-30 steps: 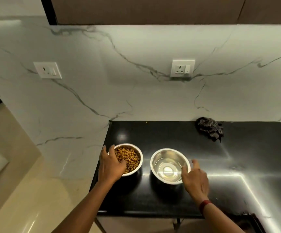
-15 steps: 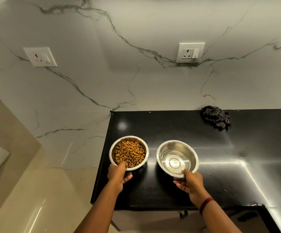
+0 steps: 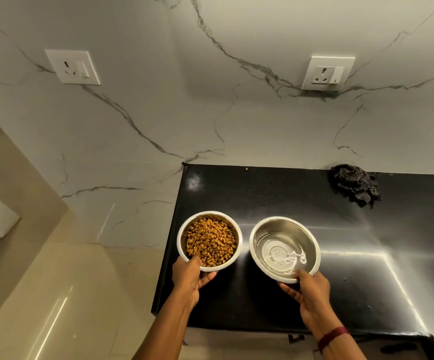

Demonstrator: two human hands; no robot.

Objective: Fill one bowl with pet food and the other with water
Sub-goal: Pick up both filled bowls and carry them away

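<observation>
dark cloth [image 3: 353, 184] far right by wall, counter [image 3: 275, 193] behind bowls [image 3: 284, 249] bare

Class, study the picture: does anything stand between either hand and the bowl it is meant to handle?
Nothing visible does. The left hand grips the near rim of the food bowl, and the right hand grips the near rim of the water bowl. A dark cloth lies at the back of the counter, well clear.

Black countertop [image 3: 314, 201] — a crumpled checked cloth [image 3: 353, 184] lies at its back
</observation>
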